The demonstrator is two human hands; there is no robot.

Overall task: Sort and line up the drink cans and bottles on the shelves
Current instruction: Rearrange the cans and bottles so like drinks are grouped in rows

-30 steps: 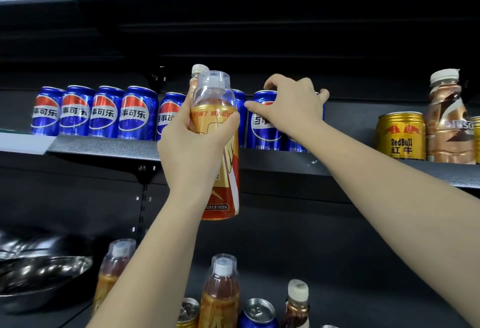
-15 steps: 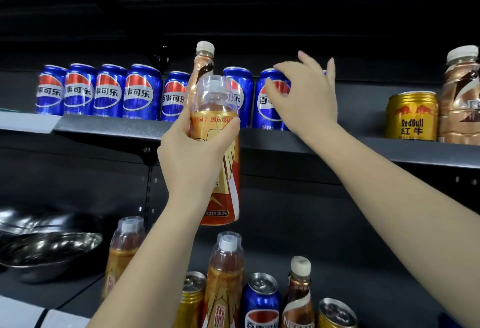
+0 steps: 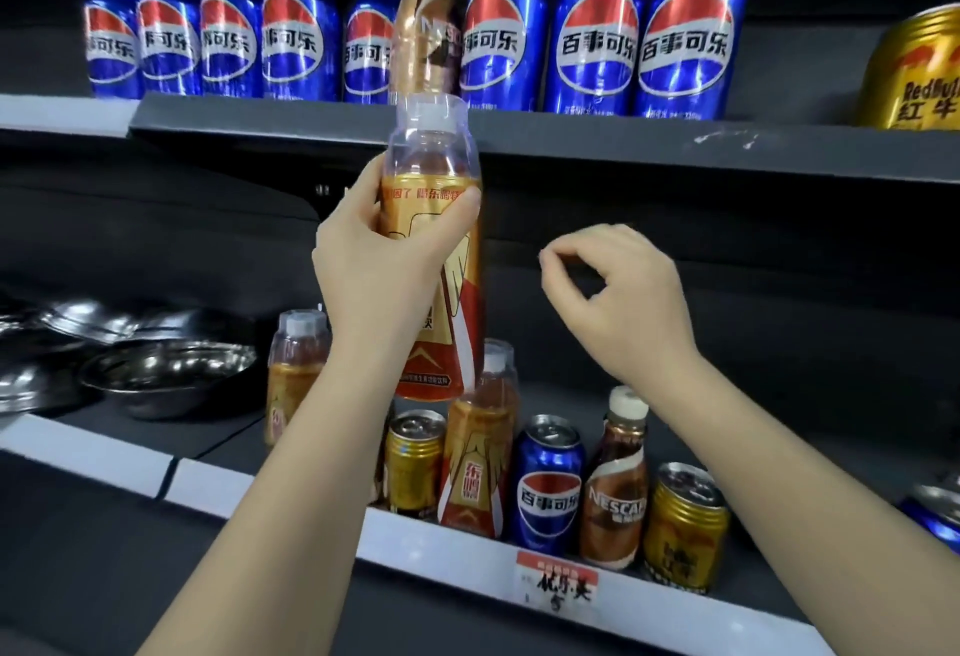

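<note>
Overhead, blue cans [image 3: 595,36] line a dark upper shelf [image 3: 675,146]; steel bowls [image 3: 171,369] sit lower left.

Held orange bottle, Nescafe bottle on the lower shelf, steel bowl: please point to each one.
Held orange bottle [image 3: 431,218]: head view, upper label.
Nescafe bottle [image 3: 615,494]: head view, brown label.
Steel bowl [image 3: 166,369]: head view, inner wall.

Dark back panel [image 3: 779,291] behind two dark shelves: upper shelf [image 3: 623,146] at 12 o'clock, lower shelf [image 3: 467,556] at 6. Steel bowls [image 3: 166,374] at 9 o'clock. Lighting dim.
</note>
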